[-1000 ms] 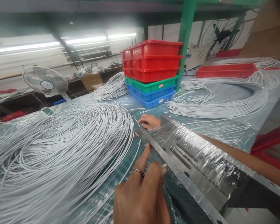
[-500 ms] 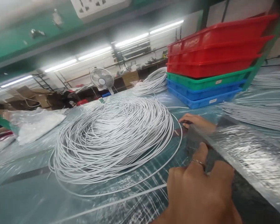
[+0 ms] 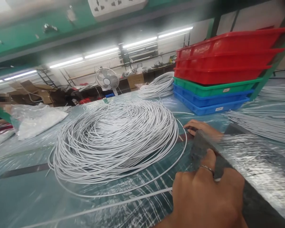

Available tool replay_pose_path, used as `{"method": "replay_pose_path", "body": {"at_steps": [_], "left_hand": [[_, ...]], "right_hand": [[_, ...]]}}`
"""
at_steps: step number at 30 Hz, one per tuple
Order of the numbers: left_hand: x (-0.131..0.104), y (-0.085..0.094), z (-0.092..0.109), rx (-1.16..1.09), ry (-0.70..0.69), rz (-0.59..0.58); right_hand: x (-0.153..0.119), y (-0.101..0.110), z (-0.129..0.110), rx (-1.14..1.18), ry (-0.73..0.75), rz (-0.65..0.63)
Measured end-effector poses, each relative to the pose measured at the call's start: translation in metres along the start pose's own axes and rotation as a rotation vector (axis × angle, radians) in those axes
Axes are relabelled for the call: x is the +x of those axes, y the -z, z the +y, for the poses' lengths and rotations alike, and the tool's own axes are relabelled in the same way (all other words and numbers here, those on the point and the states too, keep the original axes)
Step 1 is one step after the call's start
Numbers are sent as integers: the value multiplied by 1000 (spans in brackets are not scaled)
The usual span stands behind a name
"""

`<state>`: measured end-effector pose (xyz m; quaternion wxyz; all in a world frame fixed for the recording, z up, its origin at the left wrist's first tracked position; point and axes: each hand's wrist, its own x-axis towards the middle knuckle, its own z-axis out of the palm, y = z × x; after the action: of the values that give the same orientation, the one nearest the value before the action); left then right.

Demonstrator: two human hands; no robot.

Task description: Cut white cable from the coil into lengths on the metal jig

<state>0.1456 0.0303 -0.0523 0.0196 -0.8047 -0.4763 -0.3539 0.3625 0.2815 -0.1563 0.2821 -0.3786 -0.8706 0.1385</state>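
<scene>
Item 1: your left hand (image 3: 207, 196), low in the foreground, ring on one finger, curled against the near edge of the film-wrapped metal bar (image 3: 249, 161); whether it pinches the white strand (image 3: 123, 202) beside it, you cannot tell.
Item 2: your right hand (image 3: 200, 128), flat at the bar's far end, fingers loosely bent, nothing visibly held.
Item 3: large coil of white wire (image 3: 113, 139), on the plastic-covered table (image 3: 21, 196), just left of both hands.
Item 4: stacked trays (image 3: 218, 76), red over green over blue, behind.

Left hand (image 3: 204, 199) fisted near; right hand (image 3: 200, 128) flat, farther out.
</scene>
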Motion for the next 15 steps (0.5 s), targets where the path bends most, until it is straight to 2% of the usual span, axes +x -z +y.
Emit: {"method": "replay_pose_path", "body": {"at_steps": [6, 10, 12, 15], "left_hand": [[-3, -3, 2, -3, 39, -13], [-4, -5, -1, 29, 39, -85], [-3, -6, -4, 31, 40, -175], [3, -3, -7, -2, 17, -384]], "right_hand": [[0, 2, -4, 8, -37, -17], [0, 6, -9, -9, -68, -70], [0, 8, -10, -33, -75, -106], [1, 7, -6, -62, -99, -121]]}}
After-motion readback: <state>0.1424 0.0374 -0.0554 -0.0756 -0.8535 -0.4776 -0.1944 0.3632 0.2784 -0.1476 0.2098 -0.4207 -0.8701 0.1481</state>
